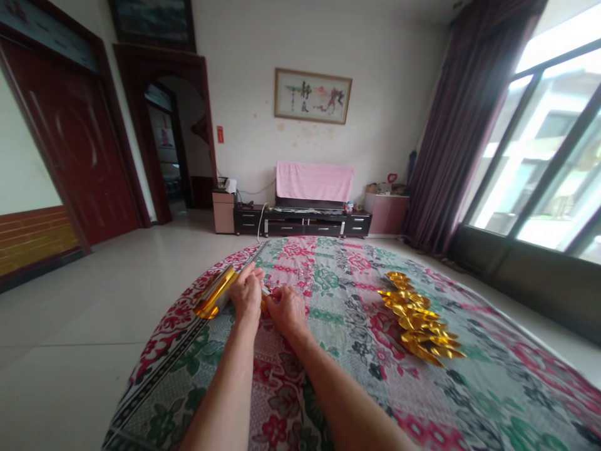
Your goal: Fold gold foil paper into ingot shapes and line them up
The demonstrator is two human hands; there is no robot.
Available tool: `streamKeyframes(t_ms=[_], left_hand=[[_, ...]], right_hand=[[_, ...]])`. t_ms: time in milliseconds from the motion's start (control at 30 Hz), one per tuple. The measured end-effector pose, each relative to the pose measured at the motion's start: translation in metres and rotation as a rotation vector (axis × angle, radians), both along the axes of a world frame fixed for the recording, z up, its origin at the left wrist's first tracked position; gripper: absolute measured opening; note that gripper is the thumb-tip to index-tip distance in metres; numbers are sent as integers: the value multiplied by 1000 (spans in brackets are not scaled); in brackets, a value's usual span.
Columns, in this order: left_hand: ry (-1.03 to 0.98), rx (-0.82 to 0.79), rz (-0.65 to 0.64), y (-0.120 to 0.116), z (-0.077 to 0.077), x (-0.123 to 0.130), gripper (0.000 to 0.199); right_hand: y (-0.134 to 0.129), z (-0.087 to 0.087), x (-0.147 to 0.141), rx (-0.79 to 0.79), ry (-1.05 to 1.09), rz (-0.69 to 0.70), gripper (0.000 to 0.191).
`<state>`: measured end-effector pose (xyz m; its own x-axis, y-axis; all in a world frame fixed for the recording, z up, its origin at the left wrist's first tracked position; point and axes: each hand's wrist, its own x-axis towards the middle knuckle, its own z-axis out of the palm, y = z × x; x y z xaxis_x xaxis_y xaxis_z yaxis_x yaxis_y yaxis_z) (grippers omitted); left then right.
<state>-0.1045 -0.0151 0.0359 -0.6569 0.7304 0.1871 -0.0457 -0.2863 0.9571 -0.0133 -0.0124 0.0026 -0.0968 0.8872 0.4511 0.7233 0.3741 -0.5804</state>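
A small piece of gold foil paper (263, 305) with a pale edge shows between my two hands, mostly hidden by them. My right hand (287, 311) is closed, its thumb and fingers pinching the paper from the right. My left hand (246, 293) is curled at the paper's left side, its inner fingers partly hidden. Just left of that hand lies a stack of shiny gold foil sheets (220, 291), curling at the edges. On the right of the cloth, a row of folded gold foil pieces (416, 319) with pointed, petal-like tips sits nested together.
A flowered cloth (328, 313) in red, green and grey covers the rounded table under my hands. Beyond it, a low black cabinet (305, 224) stands by the wall, with a pink towel (314, 181) draped over something on top. Dark curtains (451, 138) hang by the right window.
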Motion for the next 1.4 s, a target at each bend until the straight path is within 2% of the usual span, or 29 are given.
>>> streamKeyframes(t_ms=[200,467,833,1167,1400], left_hand=[[-74,41,8,2,-3,0,46],[-26,22,4,9,-12,-1,46],[27,-32,8,4,-8,-1,44],[138,-24,34,10,-18,-6,42],[145,-35,31,10,-18,-6,43]], right_hand=[[0,-3,0,22,4,-13,16],[5,-8,2,42,30,34,16],[7,-12,3,38,27,96,19],[7,-17,6,105,-12,151,21],[2,-11,10,116,-92,172,25]])
